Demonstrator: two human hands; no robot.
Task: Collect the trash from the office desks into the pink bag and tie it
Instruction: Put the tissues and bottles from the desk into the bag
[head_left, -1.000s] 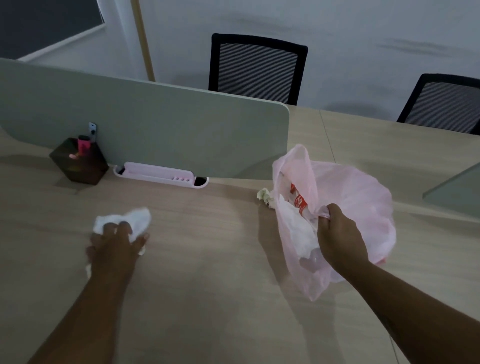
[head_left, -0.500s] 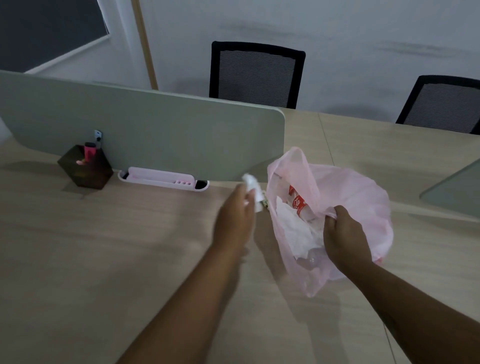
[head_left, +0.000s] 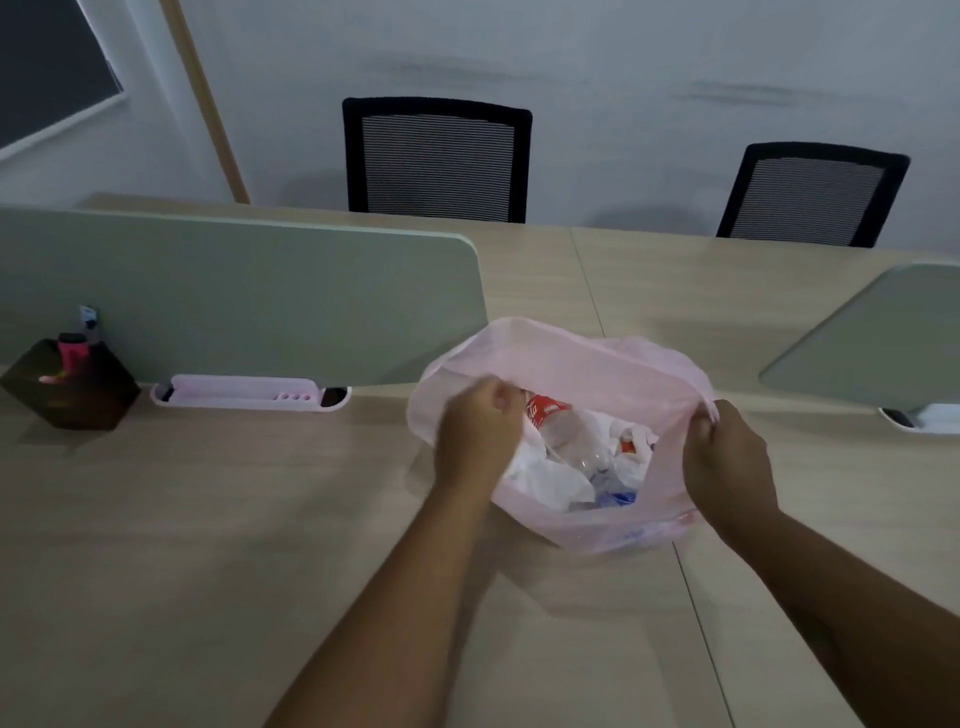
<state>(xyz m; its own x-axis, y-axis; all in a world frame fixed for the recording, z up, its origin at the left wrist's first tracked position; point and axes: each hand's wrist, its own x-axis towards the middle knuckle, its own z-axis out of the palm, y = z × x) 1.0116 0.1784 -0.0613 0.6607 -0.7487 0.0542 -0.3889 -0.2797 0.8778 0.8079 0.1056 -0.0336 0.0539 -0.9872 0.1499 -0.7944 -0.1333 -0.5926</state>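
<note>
The pink bag stands on the wooden desk with its mouth spread wide. Inside lie a clear plastic bottle with a red label, crumpled white paper and other scraps. My left hand is at the bag's left rim with its fingers curled over the opening; whether it grips the rim is unclear. My right hand pinches the bag's right rim and holds it up.
A grey-green divider panel runs along the desk at the left, with a pink tray and a dark pen holder at its foot. A second divider stands at the right. Two black mesh chairs stand behind the desk.
My left hand carried the white crumpled paper from the left of the desk to the bag; the paper is no longer in it. The bag's mouth now spreads wide between both hands.
</note>
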